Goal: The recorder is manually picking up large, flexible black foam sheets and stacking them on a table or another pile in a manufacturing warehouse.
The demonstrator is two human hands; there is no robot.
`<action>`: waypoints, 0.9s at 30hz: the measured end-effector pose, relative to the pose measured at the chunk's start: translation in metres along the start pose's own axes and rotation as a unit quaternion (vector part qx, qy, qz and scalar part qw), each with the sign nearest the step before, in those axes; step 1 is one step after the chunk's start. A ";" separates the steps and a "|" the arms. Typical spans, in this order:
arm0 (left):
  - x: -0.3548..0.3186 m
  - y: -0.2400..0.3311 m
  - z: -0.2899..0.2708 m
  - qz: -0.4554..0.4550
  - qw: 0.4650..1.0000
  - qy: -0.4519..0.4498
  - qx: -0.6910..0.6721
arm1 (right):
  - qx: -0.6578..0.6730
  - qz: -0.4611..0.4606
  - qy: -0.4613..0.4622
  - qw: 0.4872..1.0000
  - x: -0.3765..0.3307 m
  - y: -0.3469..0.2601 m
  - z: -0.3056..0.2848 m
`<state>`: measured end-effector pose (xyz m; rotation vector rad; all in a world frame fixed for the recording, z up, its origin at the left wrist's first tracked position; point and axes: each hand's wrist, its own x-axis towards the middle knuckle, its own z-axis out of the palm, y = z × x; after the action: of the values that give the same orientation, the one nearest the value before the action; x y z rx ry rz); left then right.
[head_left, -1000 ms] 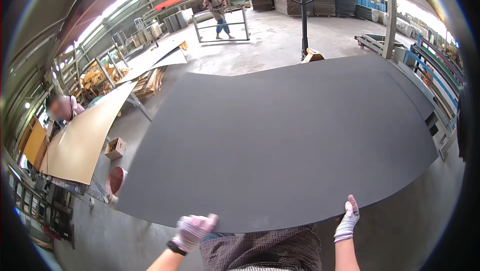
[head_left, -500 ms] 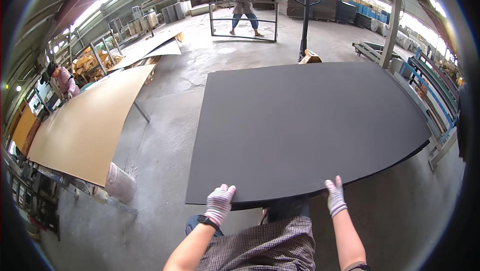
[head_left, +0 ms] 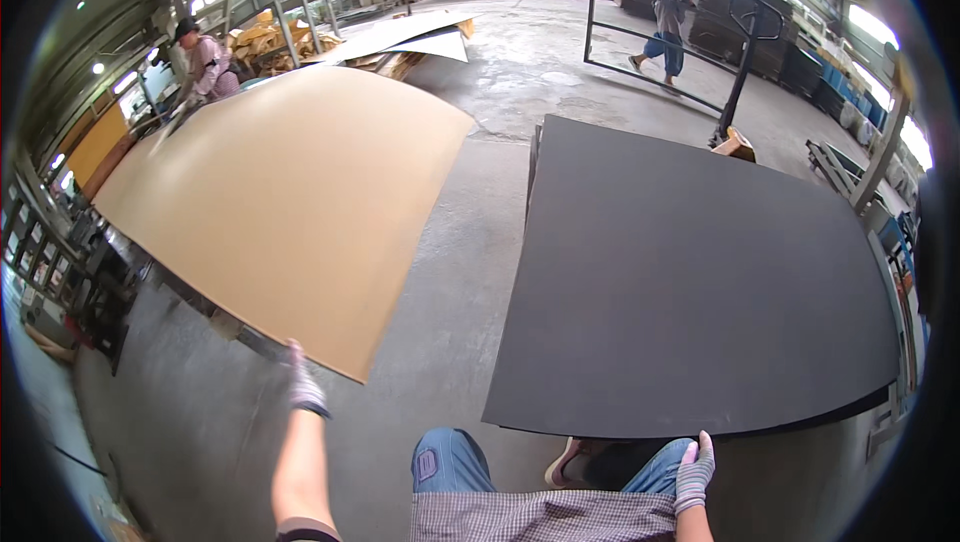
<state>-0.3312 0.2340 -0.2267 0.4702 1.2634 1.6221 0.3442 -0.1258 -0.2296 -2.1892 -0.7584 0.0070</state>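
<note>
Your left hand, lower left of the frame, is at the near edge of the tan sheet filling the left. Your right hand, lower right, is just below the dark sheet; I cannot tell whether either grips.

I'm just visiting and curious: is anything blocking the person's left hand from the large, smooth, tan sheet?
Nothing visible stands between them: the striped-gloved left hand is already at the near edge of the large, smooth, tan sheet. Whether it grips that edge is unclear.
</note>
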 end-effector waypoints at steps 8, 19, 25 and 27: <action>0.165 0.077 -0.153 0.054 0.956 0.218 0.187 | -0.032 0.179 -0.299 0.937 0.040 -0.072 0.024; -0.191 0.013 -0.185 -0.179 0.938 0.088 0.283 | -0.223 0.088 -0.100 0.966 0.036 -0.089 0.019; -0.147 0.106 -0.180 0.024 0.998 0.031 0.057 | 0.069 -0.085 -0.162 0.981 0.053 -0.159 0.045; -0.109 0.131 -0.161 0.163 0.977 -0.047 0.126 | 0.234 -0.131 -0.306 0.913 0.056 -0.255 0.028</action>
<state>-0.4677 0.0626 -0.1443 0.9425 1.3789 1.6886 0.2519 0.0500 -0.0577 -1.6043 -1.2446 0.6967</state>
